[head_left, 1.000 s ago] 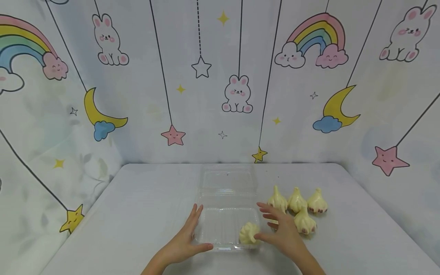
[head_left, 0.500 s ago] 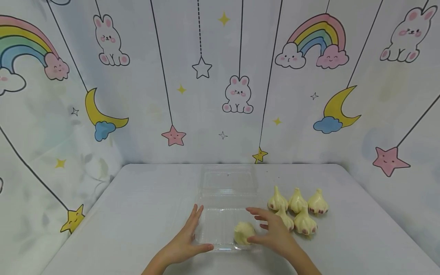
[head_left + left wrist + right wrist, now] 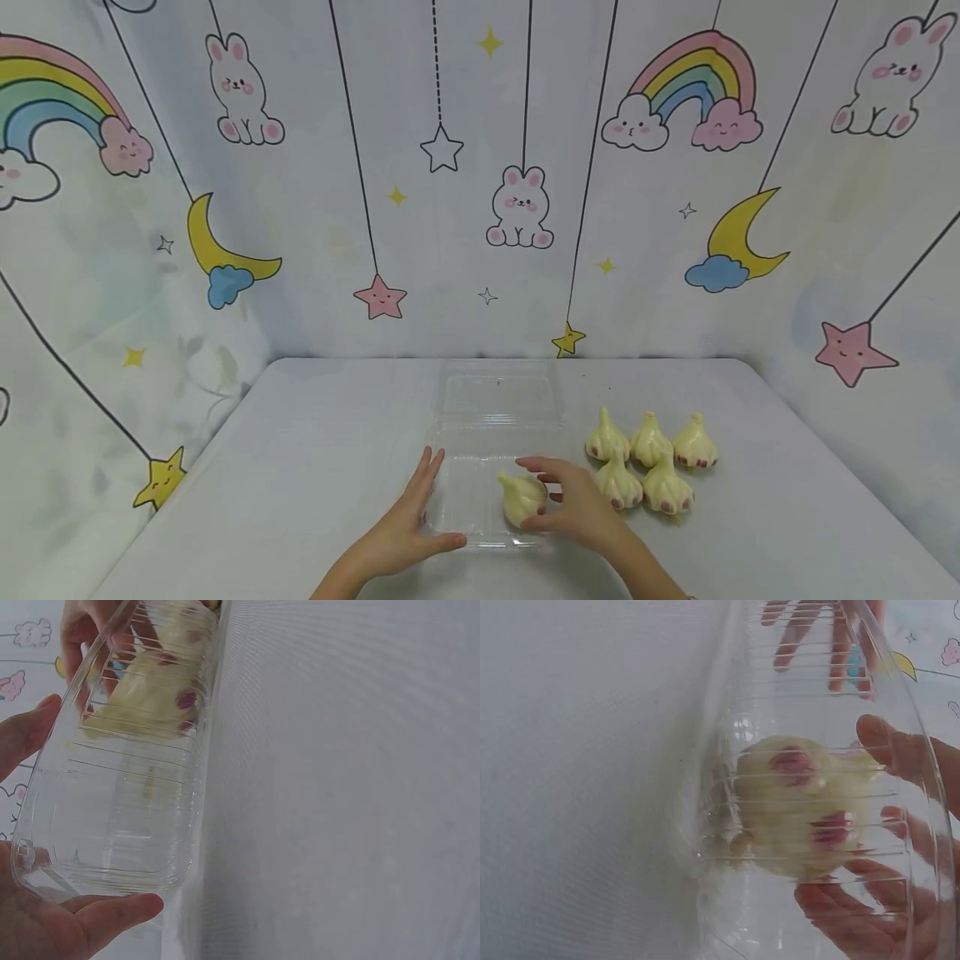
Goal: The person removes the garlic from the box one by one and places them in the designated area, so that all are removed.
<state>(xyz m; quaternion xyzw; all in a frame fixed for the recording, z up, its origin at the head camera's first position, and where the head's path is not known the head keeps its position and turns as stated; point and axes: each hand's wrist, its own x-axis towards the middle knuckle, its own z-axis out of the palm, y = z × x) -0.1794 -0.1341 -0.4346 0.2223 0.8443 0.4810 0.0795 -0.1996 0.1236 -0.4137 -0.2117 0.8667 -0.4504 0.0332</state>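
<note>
An open clear plastic clamshell tray [image 3: 468, 521] lies at the table's near centre, its lid [image 3: 498, 396] folded back behind it. My right hand [image 3: 546, 498] grips a pale garlic bulb [image 3: 517, 500] inside the tray, fingers curled over it. Seen from the right wrist, the bulb [image 3: 795, 802] presses against the ribbed tray wall, with my fingers [image 3: 907, 757] behind it. My left hand [image 3: 431, 504] rests against the tray's left side with straight fingers, thumb [image 3: 112, 915] along the front rim. The bulb [image 3: 150, 697] shows through the tray wall [image 3: 127, 825].
Several more garlic bulbs [image 3: 648, 458] stand grouped on the table right of the tray, close to my right wrist. A cartoon-printed backdrop [image 3: 517, 208] closes in the back and both sides. Bare table surface [image 3: 315, 450] stretches left of the tray.
My right hand has carried the bulb leftward inside the tray and turned it, tip now pointing left. A bulb it covered on the table now shows. My left hand has stayed put.
</note>
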